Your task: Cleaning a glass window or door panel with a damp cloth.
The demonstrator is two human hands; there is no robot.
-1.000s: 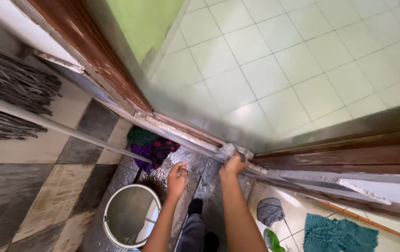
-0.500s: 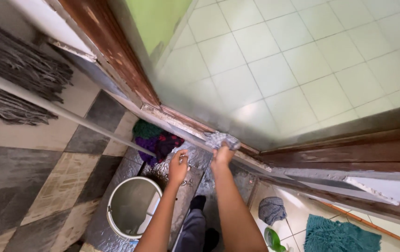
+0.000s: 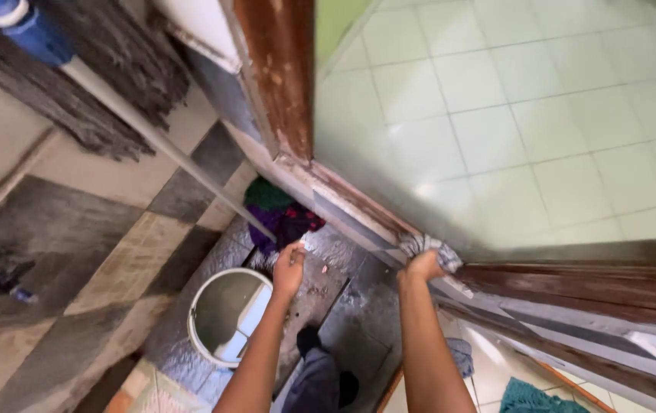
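1. I see a crumpled grey cloth (image 3: 424,246) pressed on the lower edge of the door frame, just where the pale tiled panel meets the brown wooden rail (image 3: 572,287).
2. My right hand (image 3: 422,266) is directly under this cloth; its fingers are closed on the cloth and push it to the frame.
3. My left hand (image 3: 289,268) is lower and to the left, well apart from the cloth. Its fingers are curled together near the wet metal sill (image 3: 343,291). I cannot tell if something small is inside them.
4. Both forearms come up from the bottom of the view, and between them I see a dark trouser leg with a black foot (image 3: 320,375) standing on the wet dark floor.
5. Just beside the left forearm stands a round white bucket (image 3: 207,346), seen from above, with grey water inside.
6. Above the left hand lies a heap of green, purple and dark rags (image 3: 278,214), against the foot of the frame.
7. A long pale mop handle (image 3: 167,149) runs diagonally from the upper left down to this heap. Its grey string mop head (image 3: 98,92) hangs at the top left, with a blue collar on it.
8. The floor on the left has grey and beige checkered tiles (image 3: 91,245).
9. At the bottom right a teal fluffy mat (image 3: 542,398) lies on white tiles, and a second grey rag (image 3: 462,356) is near my right forearm.
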